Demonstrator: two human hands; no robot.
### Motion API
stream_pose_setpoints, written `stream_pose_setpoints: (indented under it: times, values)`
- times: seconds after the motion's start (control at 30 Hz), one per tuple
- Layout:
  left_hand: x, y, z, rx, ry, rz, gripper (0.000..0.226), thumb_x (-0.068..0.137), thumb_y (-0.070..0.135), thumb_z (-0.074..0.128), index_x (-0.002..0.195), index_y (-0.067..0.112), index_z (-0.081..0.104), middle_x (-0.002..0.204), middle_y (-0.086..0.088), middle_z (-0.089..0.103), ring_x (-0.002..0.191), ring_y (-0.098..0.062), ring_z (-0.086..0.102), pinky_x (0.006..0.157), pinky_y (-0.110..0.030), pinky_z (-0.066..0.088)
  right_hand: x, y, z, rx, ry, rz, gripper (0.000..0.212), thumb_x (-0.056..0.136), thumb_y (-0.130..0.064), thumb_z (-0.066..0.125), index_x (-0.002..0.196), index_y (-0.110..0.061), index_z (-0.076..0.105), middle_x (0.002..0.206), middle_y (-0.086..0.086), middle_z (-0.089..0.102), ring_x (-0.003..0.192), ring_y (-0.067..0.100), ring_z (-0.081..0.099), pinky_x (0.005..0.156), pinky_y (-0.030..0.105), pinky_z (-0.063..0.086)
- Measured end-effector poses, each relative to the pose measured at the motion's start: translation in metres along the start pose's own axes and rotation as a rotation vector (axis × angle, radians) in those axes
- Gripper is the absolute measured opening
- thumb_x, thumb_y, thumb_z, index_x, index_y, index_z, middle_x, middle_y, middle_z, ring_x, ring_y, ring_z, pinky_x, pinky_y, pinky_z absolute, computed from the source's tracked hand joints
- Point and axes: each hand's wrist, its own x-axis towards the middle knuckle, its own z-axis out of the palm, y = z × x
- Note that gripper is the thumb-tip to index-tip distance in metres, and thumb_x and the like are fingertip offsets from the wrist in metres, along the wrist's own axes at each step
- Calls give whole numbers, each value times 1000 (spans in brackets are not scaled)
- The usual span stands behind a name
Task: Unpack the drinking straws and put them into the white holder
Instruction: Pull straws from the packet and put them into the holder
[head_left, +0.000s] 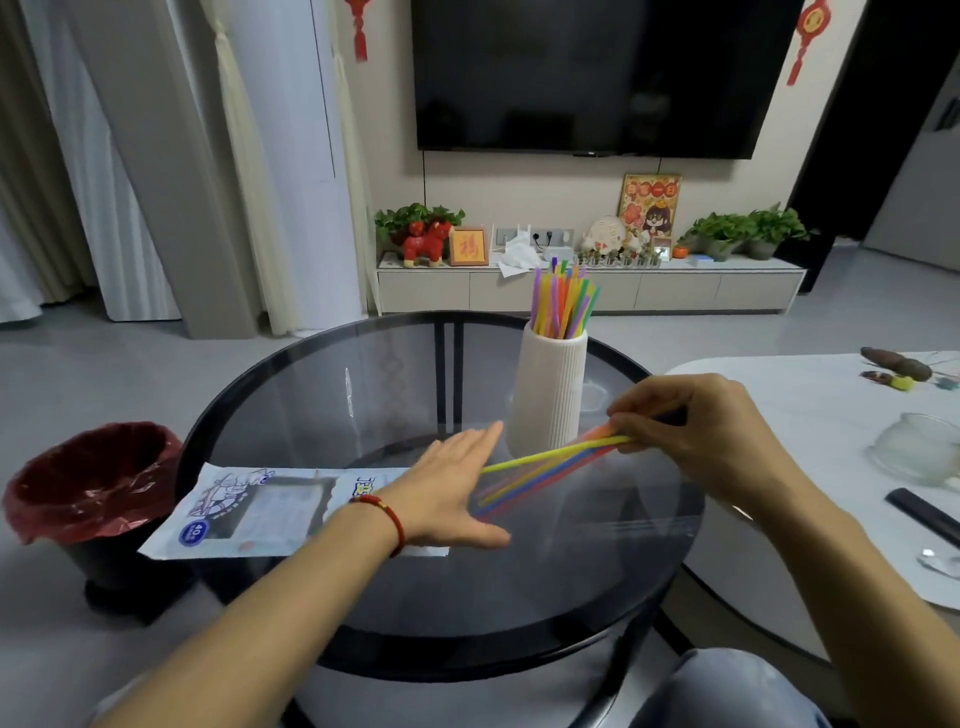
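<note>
Head view, right hand (711, 441) fingers pinching straws (545, 467), left hand (452, 493) flat, packet (249, 512) marked "40"

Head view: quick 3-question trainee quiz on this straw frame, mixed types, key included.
1. True or false: the white holder already has straws in it.
2. Which hand pinches the loose bundle of straws? A) left B) right C) both
3. Fill in: the left hand lies flat, fingers straight, over the open end of the ____.

Key: 1 true. 2 B, the right hand. 3 straw packet.
</note>
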Motion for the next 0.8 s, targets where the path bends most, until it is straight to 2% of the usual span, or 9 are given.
stream_pose_setpoints:
  times: [0.07,0.13,0.17,0.23,0.3,0.4,0.47,0.63,0.8]
  values:
    - [19,35,11,-120,199,-1,90,78,54,70,149,25,24,149,-4,42,137,-22,36,115,-44,33,3,-9,-3,11,-31,-31,10,87,-13,80,98,-12,82,85,-2,82,72,7,80,75,22,65]
    - [31,54,21,-188,410,-21,26,91,37,63,109,20,55,105,-11,63,98,-27,55,85,-39,47,5,-13,-8,130,-21,-6,15,86,-16,81,100,-12,79,82,0,82,73,12,81,72,27,66]
    - [33,58,25,-290,463,-31,15,95,32,59,86,21,55,82,-10,60,76,-25,51,68,-37,43,6,-14,-11,260,3,33,22,84,-23,82,102,-12,77,81,2,81,76,15,82,70,28,66]
    - [35,61,30,-392,510,-32,45,99,37,56,60,21,40,57,0,41,55,-17,33,51,-30,31,7,-15,-10,560,23,132,50,79,-49,82,110,-11,70,93,7,82,83,21,82,66,29,65]
    - [33,65,32,-377,589,-49,55,98,51,50,54,22,34,51,4,31,46,-10,30,43,-24,25,6,-14,4,531,-30,211,78,69,-74,78,121,-17,64,105,4,77,88,20,79,61,29,63]
    - [34,80,40,-437,562,-39,33,99,32,56,69,21,63,60,-4,49,57,-6,48,49,-36,38,0,-8,50,265,-218,146,46,84,-56,79,114,-23,68,96,-1,74,75,17,75,51,25,56]
    - [38,86,47,-583,554,-65,21,94,15,54,99,2,69,73,-11,60,67,-17,58,55,-23,52,0,-2,77,66,-178,61,20,96,-35,72,93,-15,73,77,3,76,64,20,75,54,32,58]
    - [23,55,41,-643,412,-137,56,76,17,72,126,31,51,120,8,57,114,-7,54,93,-26,48,19,14,69,-76,0,5,27,103,-25,64,85,-6,69,69,6,71,53,19,70,60,36,63]
    - [34,38,5,-709,569,-213,48,83,16,68,124,31,49,115,7,58,110,-14,56,93,-34,52,11,30,74,-113,-126,0,27,104,-21,63,85,-2,67,67,8,74,52,11,73,61,34,63]
